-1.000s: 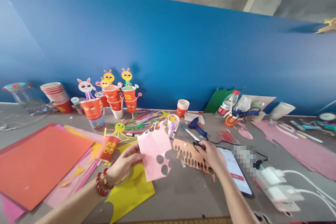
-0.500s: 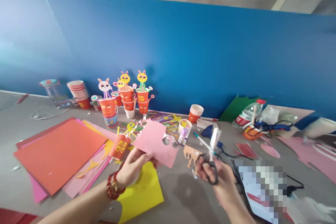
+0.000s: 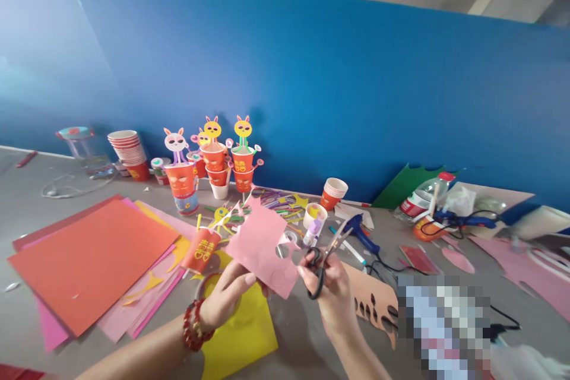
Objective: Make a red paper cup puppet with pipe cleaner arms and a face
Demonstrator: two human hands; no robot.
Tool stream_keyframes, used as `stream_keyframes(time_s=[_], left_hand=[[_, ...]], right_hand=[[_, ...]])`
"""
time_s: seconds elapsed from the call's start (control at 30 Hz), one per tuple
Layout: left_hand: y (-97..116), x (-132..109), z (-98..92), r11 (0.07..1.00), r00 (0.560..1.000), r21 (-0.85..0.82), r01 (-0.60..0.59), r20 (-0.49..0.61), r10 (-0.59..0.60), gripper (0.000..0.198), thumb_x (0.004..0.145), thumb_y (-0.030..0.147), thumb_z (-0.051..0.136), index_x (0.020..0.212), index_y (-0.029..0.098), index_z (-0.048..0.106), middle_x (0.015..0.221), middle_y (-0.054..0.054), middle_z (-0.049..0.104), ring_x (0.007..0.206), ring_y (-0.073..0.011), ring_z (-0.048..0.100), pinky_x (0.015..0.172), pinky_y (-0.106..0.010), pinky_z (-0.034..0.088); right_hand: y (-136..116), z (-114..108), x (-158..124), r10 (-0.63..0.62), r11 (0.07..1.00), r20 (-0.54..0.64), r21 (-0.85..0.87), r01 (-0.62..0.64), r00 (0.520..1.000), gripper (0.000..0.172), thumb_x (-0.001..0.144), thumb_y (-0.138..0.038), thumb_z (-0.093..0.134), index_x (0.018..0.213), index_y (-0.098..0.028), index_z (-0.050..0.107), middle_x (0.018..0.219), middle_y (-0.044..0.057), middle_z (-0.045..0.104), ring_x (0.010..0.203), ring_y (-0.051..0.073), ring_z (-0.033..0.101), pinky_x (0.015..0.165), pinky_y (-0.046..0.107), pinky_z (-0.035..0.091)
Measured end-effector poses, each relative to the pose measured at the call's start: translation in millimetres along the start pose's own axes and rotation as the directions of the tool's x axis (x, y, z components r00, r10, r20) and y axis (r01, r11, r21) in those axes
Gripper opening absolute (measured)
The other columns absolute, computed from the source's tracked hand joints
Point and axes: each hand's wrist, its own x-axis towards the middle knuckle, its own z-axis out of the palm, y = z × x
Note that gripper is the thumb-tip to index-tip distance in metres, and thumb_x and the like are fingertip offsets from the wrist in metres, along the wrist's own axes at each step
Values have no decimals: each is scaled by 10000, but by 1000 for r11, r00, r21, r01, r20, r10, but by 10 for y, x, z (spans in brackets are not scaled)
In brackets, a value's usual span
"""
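Scissors (image 3: 325, 257) now nearer pink paper (image 3: 260, 240)

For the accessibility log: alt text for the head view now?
A person's left hand holds up a pink paper sheet with cut-out holes while the right hand grips black-handled scissors beside it. Beyond, a grey table carries coloured paper sheets and decorated orange cups before a blue wall.

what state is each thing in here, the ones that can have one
pink paper, held off the table, holes cut in it
left hand, fingers pinching the pink paper
scissors, raised, blades nearly shut
right hand, fingers through the scissors handles
water bottle, lying tilted, red cap on
glue gun, lying on the table
cup stack, upright, nested
tan strip, flat, holes cut out
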Motion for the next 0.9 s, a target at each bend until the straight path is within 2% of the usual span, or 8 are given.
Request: stream_keyframes(time_s=[0.17, 0.23, 0.33, 0.43, 0.57, 0.63, 0.77, 0.9], left_hand=[[-26, 50, 63, 980, 975, 68, 185, -139, -174, 419, 767, 517, 790, 962, 152, 731, 872, -84, 775, 790, -250, 709, 745, -355, 592], [-44, 57, 71, 983, 966, 60, 174, -203, -159, 433, 737, 520, 807, 961, 155, 744, 891, -83, 778, 863, -264, 709, 821, -364, 587], [-65, 49, 55, 988, 934, 42, 149, -334, -126, 409, 712, 508, 820, 913, 158, 754, 845, -70, 770, 843, -255, 701, 813, -349, 583], [-92, 39, 34, 993, 888, -19, 113, -447, -109, 374, 678, 507, 839, 771, 157, 746, 747, -55, 737, 755, -220, 674, 767, -318, 575], [-182, 22, -13, 994, 811, -63, 91, -575, -111, 376, 619, 510, 874, 658, 170, 720, 671, -25, 679, 678, -170, 610, 724, -278, 557], [-241, 3, -52, 992, 789, -64, 106, -601, -123, 363, 626, 496, 875, 667, 167, 727, 686, -26, 674, 680, -161, 589, 687, -258, 538], [-307, -33, -111, 984, 799, -52, 168, -578, -167, 365, 701, 480, 832, 609, 160, 682, 586, 7, 582, 588, -125, 513, 600, -240, 489], [-270, -24, -115, 983, 789, -76, 167, -588, -179, 362, 695, 493, 826, 645, 163, 687, 618, -1, 616, 603, -134, 551, 591, -241, 490]], right_hand=[[29, 25, -1, -25, 996, 91, -89, 33, 996, 232, 737, -301, 795, 842, -211, 608, 765, 3, 673, 673, 165, 627, 628, 257, 504], [49, -4, -25, -4, 994, 100, -112, 15, 995, 270, 741, -336, 811, 872, -212, 609, 800, 15, 683, 698, 172, 637, 629, 255, 509], [158, -103, -108, 43, 992, 177, -126, -20, 983, 343, 813, -494, 756, 901, -204, 596, 787, 25, 670, 623, 142, 592, 535, 225, 453], [340, -204, -213, 129, 986, 402, -146, -76, 906, 505, 844, -685, 638, 865, -186, 563, 653, 16, 636, 473, 97, 475, 448, 214, 341], [481, -200, -338, 249, 966, 502, -188, -177, 828, 611, 774, -784, 638, 833, -185, 538, 606, 2, 603, 476, 94, 476, 478, 220, 333], [484, -148, -391, 287, 958, 485, -172, -231, 826, 612, 761, -789, 647, 799, -189, 536, 580, -17, 569, 492, 98, 493, 503, 222, 352], [479, -92, -444, 338, 940, 448, -124, -317, 828, 598, 741, -773, 676, 778, -191, 544, 551, -30, 542, 479, 91, 481, 496, 213, 321], [540, -142, -400, 356, 932, 472, -110, -347, 807, 614, 737, -793, 653, 806, -191, 551, 551, -8, 583, 424, 70, 406, 445, 201, 248]])
